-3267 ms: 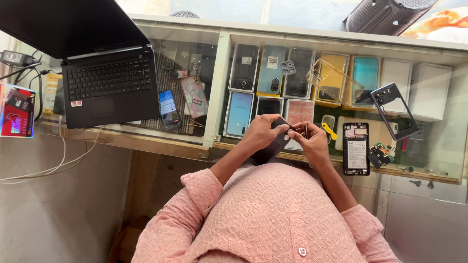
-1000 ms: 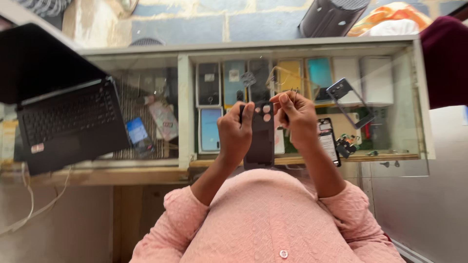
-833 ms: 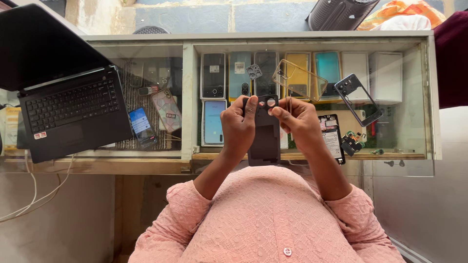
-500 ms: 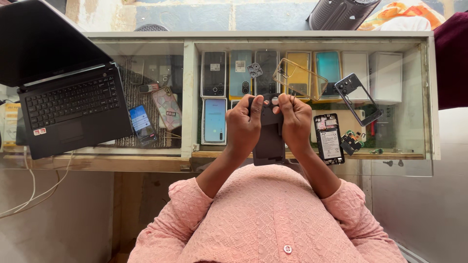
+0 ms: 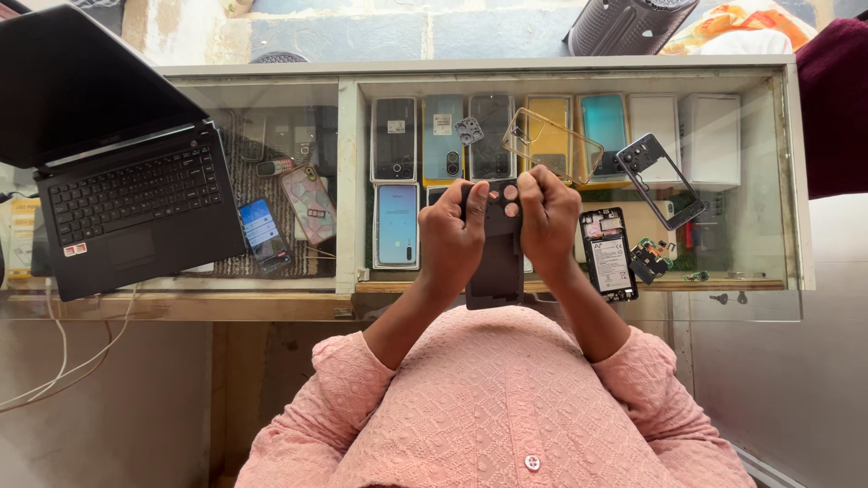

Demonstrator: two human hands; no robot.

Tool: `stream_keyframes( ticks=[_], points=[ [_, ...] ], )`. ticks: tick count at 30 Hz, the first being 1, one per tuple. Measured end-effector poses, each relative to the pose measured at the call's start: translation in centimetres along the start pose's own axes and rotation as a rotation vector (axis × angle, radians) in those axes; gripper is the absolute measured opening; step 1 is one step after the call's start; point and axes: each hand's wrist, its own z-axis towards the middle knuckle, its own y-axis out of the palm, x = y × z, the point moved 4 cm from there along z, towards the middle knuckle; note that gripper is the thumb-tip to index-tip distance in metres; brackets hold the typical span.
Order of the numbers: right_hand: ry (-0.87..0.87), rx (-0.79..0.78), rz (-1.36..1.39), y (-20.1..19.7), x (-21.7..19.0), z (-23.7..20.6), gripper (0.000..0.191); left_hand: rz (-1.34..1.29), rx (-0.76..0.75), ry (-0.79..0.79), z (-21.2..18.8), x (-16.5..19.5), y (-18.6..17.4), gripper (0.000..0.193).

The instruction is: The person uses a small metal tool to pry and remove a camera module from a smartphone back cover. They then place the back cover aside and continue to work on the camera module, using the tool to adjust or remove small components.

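Black phone back cover (image 5: 495, 262): gripped upright by left hand (image 5: 452, 237) and right hand (image 5: 546, 224), both closed on it.
White boxes (image 5: 684, 137): rectangular, stored under the glass table (image 5: 561, 65), far right.

The laptop (image 5: 127, 194) sits on the table (image 5: 561, 65), far left. The phone (image 5: 495, 248) is in the middle, between both hands. An open phone (image 5: 608, 254) lies just right of it. More phones (image 5: 395, 140) lie inside, under the glass.

Opened phone (image 5: 608, 254) just beside right hand (image 5: 545, 220)
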Motion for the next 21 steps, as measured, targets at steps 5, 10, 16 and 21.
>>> stream_keyframes(
  ticks=[5, 10, 16, 21],
  points=[
    [0.091, 0.017, -0.082, -0.9, 0.0, 2.3, 0.041, -0.027, 0.016, -0.058, 0.7, -0.1, 0.1, 0.034],
    [0.098, 0.022, -0.04, -2.8, -1.7, 2.7, 0.009, -0.173, 0.042, -0.151, 0.9, -1.5, 0.2, 0.035],
    [0.23, -0.004, 0.127, -4.9, -0.8, 1.9, 0.016, -0.498, -0.015, -0.318, 0.9, -3.7, 1.4, 0.034],
    [0.371, -0.134, 0.631, -5.7, -0.6, 0.8, 0.026, -0.572, -0.019, -0.365, 0.5, -4.3, 1.5, 0.033]
  ],
)
